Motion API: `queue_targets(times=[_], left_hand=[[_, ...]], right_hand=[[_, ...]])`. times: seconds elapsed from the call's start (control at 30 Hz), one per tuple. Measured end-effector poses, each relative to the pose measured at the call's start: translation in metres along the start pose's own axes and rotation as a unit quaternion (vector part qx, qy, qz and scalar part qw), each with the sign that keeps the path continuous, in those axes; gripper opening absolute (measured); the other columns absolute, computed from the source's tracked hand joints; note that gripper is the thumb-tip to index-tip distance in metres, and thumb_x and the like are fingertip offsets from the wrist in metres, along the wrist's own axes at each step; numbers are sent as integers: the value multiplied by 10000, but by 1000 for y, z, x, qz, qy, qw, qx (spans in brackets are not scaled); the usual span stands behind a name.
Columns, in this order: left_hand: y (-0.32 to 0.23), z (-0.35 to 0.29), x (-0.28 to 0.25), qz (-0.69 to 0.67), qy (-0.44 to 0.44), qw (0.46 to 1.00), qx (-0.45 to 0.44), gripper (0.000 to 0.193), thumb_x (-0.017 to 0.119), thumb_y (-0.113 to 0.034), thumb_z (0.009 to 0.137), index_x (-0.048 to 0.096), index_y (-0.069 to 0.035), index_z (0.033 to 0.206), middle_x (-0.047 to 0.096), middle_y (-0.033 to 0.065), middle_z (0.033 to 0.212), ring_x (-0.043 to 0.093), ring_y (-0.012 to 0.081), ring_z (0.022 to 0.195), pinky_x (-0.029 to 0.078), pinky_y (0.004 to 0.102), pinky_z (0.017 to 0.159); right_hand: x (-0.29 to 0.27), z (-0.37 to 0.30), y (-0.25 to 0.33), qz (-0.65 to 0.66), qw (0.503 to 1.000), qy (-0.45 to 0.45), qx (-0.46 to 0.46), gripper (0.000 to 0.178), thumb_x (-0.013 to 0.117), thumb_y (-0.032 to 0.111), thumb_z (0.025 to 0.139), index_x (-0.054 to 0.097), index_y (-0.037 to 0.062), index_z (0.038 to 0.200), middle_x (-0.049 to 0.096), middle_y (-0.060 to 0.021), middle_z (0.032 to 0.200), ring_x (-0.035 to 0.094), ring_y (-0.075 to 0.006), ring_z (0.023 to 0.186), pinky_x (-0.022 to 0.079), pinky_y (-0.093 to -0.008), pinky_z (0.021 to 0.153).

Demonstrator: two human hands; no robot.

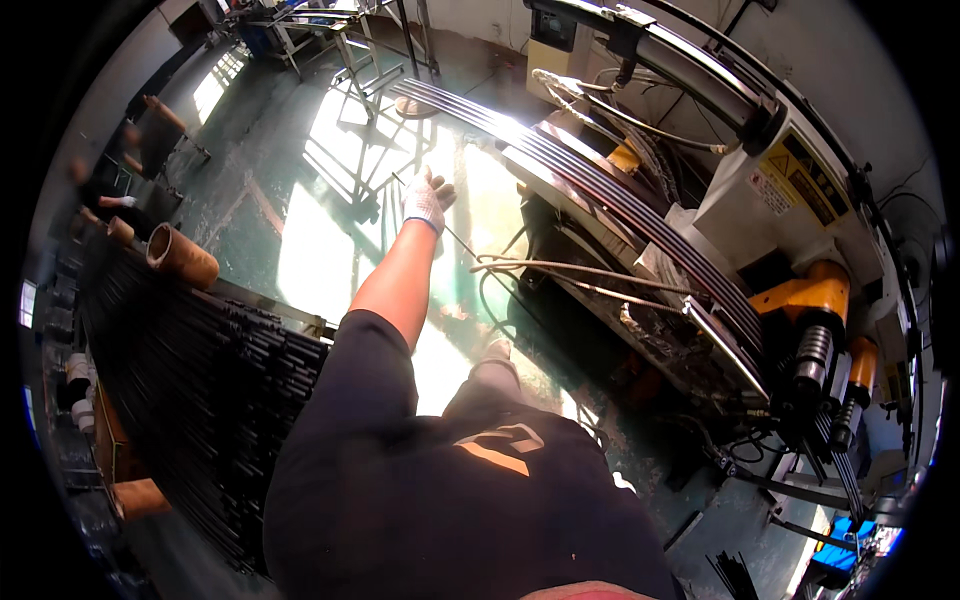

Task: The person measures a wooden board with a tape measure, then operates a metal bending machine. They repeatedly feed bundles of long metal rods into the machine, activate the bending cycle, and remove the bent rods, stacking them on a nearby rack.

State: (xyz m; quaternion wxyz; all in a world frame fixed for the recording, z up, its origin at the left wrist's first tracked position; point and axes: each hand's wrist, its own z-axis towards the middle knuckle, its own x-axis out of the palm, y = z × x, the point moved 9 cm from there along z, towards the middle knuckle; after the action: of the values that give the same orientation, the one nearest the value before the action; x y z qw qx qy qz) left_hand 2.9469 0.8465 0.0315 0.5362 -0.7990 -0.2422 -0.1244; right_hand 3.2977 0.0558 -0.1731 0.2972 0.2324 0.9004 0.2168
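Note:
My left hand [427, 203], in a white glove with a blue cuff, is stretched forward over the sunlit floor. A thin dark rod [459, 240] runs slantwise through its grasp, sticking out past both sides of the hand. The rod's near end meets the looped end of some tan cords [540, 265], which lead off to the machine on the right. My right hand is not visible; a small white patch beside my right hip is too hidden to name.
Several long dark bars [600, 190] lie along the machine [790, 190], with orange-topped cylinders [825, 290] at its near end. Stacked black rods [220, 370] and a brown cardboard tube [182, 256] are at my left. Metal frames [350, 50] stand farther off; another person's gloved hand [124, 201] shows far left.

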Motion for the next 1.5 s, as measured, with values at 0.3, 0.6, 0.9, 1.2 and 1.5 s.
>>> queue_targets(times=[0.3,0.6,0.9,1.2,1.5], left_hand=[[-147,220,15,-27,41,997,58,824,444,-516,1104,100,-24,1669,432,262,1552,555,498,1304,549,587,999],[-156,316,26,-7,87,996,-9,719,406,-532,1115,274,-44,1626,541,234,1461,655,407,1178,599,539,920],[-160,301,62,-53,160,985,-19,383,527,-440,1104,635,-92,1222,723,197,1156,713,368,1046,606,557,920],[-160,267,75,-12,223,974,-43,423,466,-494,1109,601,-196,1377,694,167,1291,692,385,1148,590,598,960],[-115,234,102,6,273,960,-64,449,538,-476,1086,615,-142,1377,698,106,1277,683,332,1183,579,575,1008]], right_hand=[[33,-38,137,-80,993,-68,55,307,636,282,1011,678,36,833,625,-59,675,615,-195,605,485,-366,547],[44,-45,235,-84,990,-102,58,350,625,242,1004,663,29,729,611,-57,641,609,-198,614,474,-384,568],[35,-40,231,-15,991,-104,89,312,685,235,987,596,55,749,567,-41,625,536,-190,506,418,-383,485],[46,-14,204,-88,990,-72,81,360,720,290,960,703,-45,1090,746,-141,951,689,-253,869,548,-402,811],[51,-15,217,-87,989,-110,55,328,722,279,955,691,-48,962,719,-119,848,658,-232,773,534,-399,737]])
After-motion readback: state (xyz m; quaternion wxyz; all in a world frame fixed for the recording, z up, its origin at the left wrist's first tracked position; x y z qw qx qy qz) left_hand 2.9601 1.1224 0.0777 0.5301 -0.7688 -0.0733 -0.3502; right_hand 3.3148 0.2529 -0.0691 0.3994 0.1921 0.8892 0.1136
